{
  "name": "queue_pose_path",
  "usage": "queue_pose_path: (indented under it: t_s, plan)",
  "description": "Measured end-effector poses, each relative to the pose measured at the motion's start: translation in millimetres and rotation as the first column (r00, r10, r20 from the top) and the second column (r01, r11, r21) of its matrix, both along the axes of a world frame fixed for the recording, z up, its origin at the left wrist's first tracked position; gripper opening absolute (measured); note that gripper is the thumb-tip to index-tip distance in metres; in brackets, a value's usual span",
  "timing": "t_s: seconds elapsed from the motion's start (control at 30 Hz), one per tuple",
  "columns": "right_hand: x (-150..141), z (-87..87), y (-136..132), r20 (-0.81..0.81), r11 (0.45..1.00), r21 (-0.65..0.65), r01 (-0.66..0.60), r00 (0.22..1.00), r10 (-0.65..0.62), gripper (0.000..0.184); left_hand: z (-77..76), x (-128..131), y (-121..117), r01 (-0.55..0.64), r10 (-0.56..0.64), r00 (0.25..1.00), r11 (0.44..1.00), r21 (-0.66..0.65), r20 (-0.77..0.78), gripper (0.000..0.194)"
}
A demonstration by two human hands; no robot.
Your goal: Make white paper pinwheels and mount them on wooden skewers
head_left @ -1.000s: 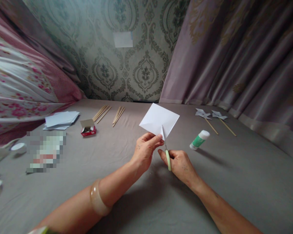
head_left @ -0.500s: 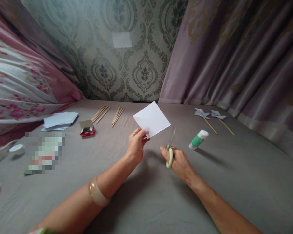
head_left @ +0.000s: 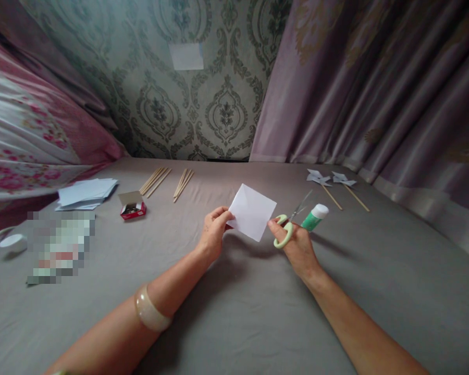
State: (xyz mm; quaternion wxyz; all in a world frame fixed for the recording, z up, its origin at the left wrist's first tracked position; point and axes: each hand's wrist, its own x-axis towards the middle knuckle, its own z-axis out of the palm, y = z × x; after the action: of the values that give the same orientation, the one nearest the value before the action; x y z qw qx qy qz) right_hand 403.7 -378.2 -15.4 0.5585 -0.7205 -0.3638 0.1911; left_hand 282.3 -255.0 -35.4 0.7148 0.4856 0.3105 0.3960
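Pinched at its left corner, a square of white paper (head_left: 253, 212) is held up over the cloth by my left hand (head_left: 214, 229). My right hand (head_left: 299, 247) is closed round the light green handles of a pair of scissors (head_left: 284, 237), whose blades point up and to the right, away from the paper. My right thumb and fingertips are at the paper's right edge; whether they grip it I cannot tell. Just behind the blades stands a tilted green and white glue stick (head_left: 315, 217), partly hidden by my right hand.
Two paper pinwheels on sticks (head_left: 330, 195) lie at the back right. Towards the left are wooden sticks (head_left: 156, 181), a small open red box (head_left: 133, 211), a stack of paper (head_left: 86, 192), a blurred-out packet (head_left: 62, 250) and a white round object (head_left: 13, 243).
The scissors have come out of the paper and swung to the right. My left hand has turned the paper and lowered it, and my right fingers have come up to its right edge.
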Motion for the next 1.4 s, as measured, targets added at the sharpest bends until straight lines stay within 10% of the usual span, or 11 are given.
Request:
queue_pose_path:
  t_s: [0.6,1.4]
  plan:
    - [-1.4,-13.5,3.3,-0.247,0.991,0.119,0.058,0.969,-0.027,0.03,-5.0,3.7,-0.6,0.026,-0.018,0.998,0.991,-0.135,0.064,0.011]
    - [1.6,-27.6,6.9,-0.122,0.945,0.272,0.181,0.981,-0.153,0.024,-9.9,9.7,-31.8,0.247,-0.229,0.965,0.956,-0.158,0.125,0.019]
